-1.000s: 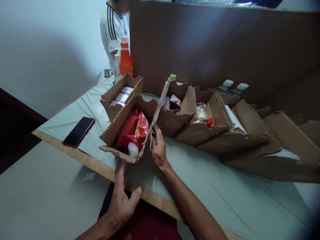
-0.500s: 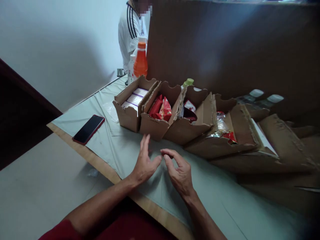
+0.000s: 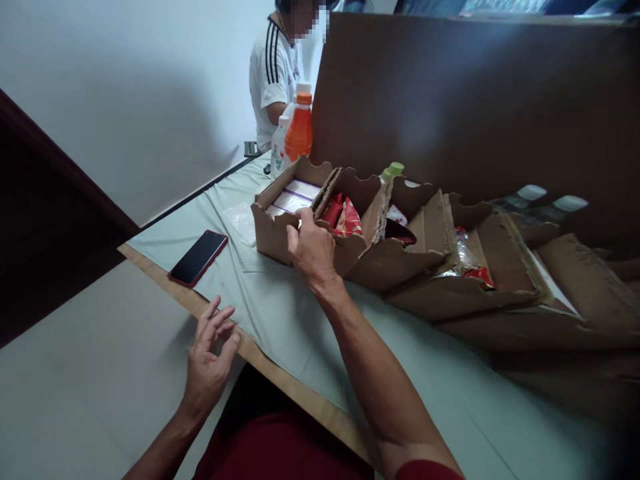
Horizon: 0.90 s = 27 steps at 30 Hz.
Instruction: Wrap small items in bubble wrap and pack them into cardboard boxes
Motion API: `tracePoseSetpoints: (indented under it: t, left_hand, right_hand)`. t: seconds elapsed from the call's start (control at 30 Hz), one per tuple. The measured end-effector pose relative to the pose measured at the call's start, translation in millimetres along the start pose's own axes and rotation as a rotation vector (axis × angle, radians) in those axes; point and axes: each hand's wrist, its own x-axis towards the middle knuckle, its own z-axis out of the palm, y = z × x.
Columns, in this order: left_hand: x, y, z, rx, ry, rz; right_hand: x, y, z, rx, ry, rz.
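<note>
My right hand [image 3: 314,245] reaches over the front of the leftmost cardboard box [image 3: 273,237]. Its thumb and forefinger are apart, with nothing seen between them; the other fingers are partly hidden. Inside that box lie white packets with purple edges [image 3: 295,199]. Just right of the hand, red packets [image 3: 345,215] sit in the neighbouring cardboard box [image 3: 357,183]. My left hand [image 3: 210,350] hovers by the table's front edge, fingers loosely spread and holding nothing. Closest to it is a dark-screened phone [image 3: 199,257] in a red case, lying on the cloth.
More cardboard boxes [image 3: 415,263] run to the right, some holding packets. An orange bottle [image 3: 299,130] and a clear bottle [image 3: 278,150] stand behind. Clear plastic [image 3: 243,221] lies left of the boxes. A large brown panel [image 3: 450,100] rises behind; a person [image 3: 267,87] is beyond.
My right hand has moved forward and left to the leftmost box. My left hand has drawn back to the left, away from it. The view has shifted slightly.
</note>
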Motion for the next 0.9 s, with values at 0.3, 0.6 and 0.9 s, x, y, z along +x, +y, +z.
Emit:
tracePoseSetpoints:
  t: [0.3, 0.6, 0.9]
  left_hand:
    - [9, 18, -20.3, -0.086, 0.166, 0.052]
    - [23, 12, -13.4, -0.182, -0.043, 0.041]
    - [1, 12, 17.0, -0.002, -0.248, -0.142]
  right_hand:
    - [-67, 23, -5, 0.237, -0.035, -0.453]
    - [-175, 135, -60, 0.649, 0.147, -0.073]
    - [-251, 191, -19, 0.801, 0.018, 0.04]
